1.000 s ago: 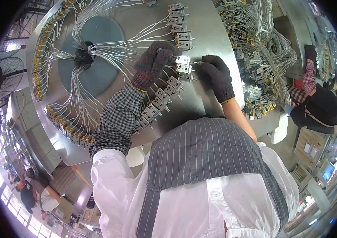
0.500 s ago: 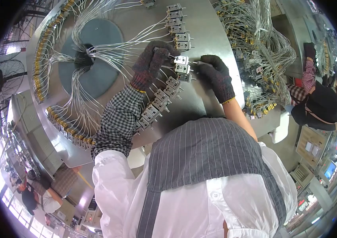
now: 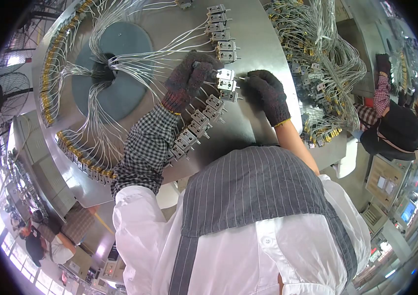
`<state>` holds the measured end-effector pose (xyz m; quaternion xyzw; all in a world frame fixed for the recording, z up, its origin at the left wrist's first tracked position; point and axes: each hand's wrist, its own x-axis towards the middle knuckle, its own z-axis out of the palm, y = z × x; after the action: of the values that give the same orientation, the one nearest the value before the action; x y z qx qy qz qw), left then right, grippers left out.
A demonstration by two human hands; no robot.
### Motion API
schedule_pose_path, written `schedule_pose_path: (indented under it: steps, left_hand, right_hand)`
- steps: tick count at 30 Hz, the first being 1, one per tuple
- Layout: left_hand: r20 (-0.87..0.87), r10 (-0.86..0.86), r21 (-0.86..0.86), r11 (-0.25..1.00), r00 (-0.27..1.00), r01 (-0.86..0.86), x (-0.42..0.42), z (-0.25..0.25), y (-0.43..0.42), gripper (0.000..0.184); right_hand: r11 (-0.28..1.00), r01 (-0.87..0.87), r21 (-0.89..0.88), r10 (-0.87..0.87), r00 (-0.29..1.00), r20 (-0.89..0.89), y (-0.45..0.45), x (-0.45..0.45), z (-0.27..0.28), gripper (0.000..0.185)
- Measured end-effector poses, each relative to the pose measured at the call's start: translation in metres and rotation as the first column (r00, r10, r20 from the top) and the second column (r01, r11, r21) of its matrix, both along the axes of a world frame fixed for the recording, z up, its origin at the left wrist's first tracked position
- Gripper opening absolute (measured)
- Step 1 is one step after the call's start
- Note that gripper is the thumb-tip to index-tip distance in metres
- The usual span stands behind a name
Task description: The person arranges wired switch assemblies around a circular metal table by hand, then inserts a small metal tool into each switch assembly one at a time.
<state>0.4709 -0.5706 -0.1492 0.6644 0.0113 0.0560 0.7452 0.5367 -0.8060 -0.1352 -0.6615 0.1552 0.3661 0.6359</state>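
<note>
1. Right between the two hands, here's a small, bright silver metal block with holes in its face point(image 3: 226, 74), over the broad grey steel table point(image 3: 260, 39).
2. The left hand point(image 3: 189, 81), in a dark knitted glove, has its fingers curled closed just left of the block; what's inside them, I can't tell.
3. On the block's right, the dark-gloved right hand point(image 3: 268, 96) bends its fingers in by a thin metal pin point(image 3: 240, 78); whether they grip it, I can't tell.
4. Similar silver blocks point(image 3: 199, 123) run in a curve, far side to near left.
5. Over to the left, thin silver wires point(image 3: 140, 64) fan out across a flat grey disc with a dark centre point(image 3: 135, 39), and yellow-and-metal connectors point(image 3: 46, 93) line the table's left edge.
6. Off to the right, there's a big heap of silver wires point(image 3: 336, 64), with a person in dark clothing point(image 3: 400, 128) beyond it.
</note>
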Motion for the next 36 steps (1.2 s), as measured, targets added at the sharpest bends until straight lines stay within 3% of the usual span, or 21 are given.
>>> schedule_pose_path:
  steps: [2,4,7,9,12,16,18,27,30,36]
  left_hand:
    - [-0.002,0.017,-0.029,0.999,1.000,-0.017,-0.001,0.004,-0.001,0.024]
    - [-0.080,0.030,-0.187,0.981,0.996,-0.045,-0.001,0.004,-0.001,0.023]
    - [-0.123,-0.006,-0.222,0.975,0.992,-0.022,0.000,0.001,0.000,0.026]
    - [-0.095,0.005,-0.190,0.982,0.995,-0.023,0.000,0.001,0.000,0.027]
    - [-0.095,0.005,-0.199,0.980,0.995,-0.023,0.000,0.000,0.001,0.028]
    - [-0.133,-0.007,-0.262,0.965,0.991,-0.028,0.000,-0.003,0.000,0.029]
    - [-0.115,0.000,-0.233,0.972,0.993,-0.027,0.001,-0.003,0.001,0.028]
    - [-0.119,0.032,-0.150,0.987,0.992,-0.050,0.001,-0.007,0.001,0.026]
    - [-0.105,0.051,-0.084,0.995,0.993,-0.060,0.001,0.009,-0.001,0.027]
    - [-0.119,0.017,-0.040,0.999,0.993,-0.022,-0.002,0.005,-0.019,0.025]
  right_hand:
    - [1.000,0.018,0.015,-0.017,1.000,-0.016,0.000,0.000,0.001,0.021]
    - [0.999,0.036,0.030,-0.035,0.999,-0.032,0.000,0.001,0.002,0.021]
    - [0.997,0.043,0.066,-0.040,0.998,-0.046,-0.002,0.002,0.003,0.021]
    - [0.999,0.017,0.028,-0.019,0.998,0.067,-0.003,-0.003,0.000,0.022]
    - [1.000,0.005,0.014,-0.007,0.996,0.091,-0.003,-0.003,-0.004,0.023]
    - [0.995,0.045,0.084,-0.043,0.999,-0.024,-0.005,0.000,-0.001,0.023]
    - [1.000,0.000,-0.003,0.000,0.998,0.065,-0.003,0.000,0.004,0.023]
    - [0.999,-0.033,0.018,0.029,0.981,0.193,-0.002,-0.003,0.002,0.023]
    - [0.999,-0.032,0.014,0.031,0.998,0.060,-0.006,-0.001,0.003,0.024]
    - [0.998,0.038,-0.040,-0.038,0.999,0.017,-0.040,0.003,0.004,0.025]
